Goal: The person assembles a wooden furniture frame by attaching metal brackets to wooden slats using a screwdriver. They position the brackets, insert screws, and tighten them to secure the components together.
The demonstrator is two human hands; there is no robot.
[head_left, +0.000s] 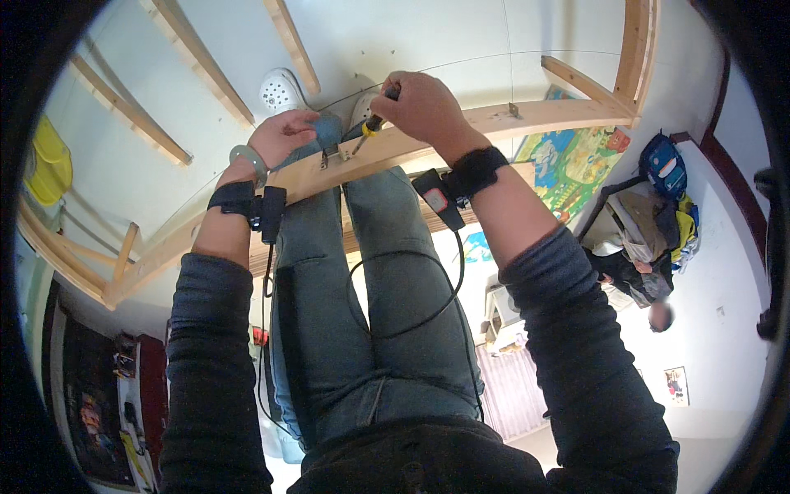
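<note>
A screwdriver (374, 123) with a black and yellow handle is in my right hand (424, 107), whose fingers wrap round the handle's top. Its shaft slants down to a small metal bracket (345, 153) on a long pale wooden rail (403, 151). Whether the tip sits in a screw is too small to tell. Just left of that bracket, dark metal hardware (324, 159) is on the same rail. My left hand (284, 136) hovers by the rail with its fingers loosely stretched toward the screwdriver, and nothing shows in it. The rail crosses in front of my legs.
Wooden slats (197, 62) lie on the pale floor ahead. A metal bracket (514, 109) sits farther right on the rail. A yellow plastic piece (51, 160) is at far left. Black cables (395, 336) hang from my wrist devices. A person (638, 267) is at the right.
</note>
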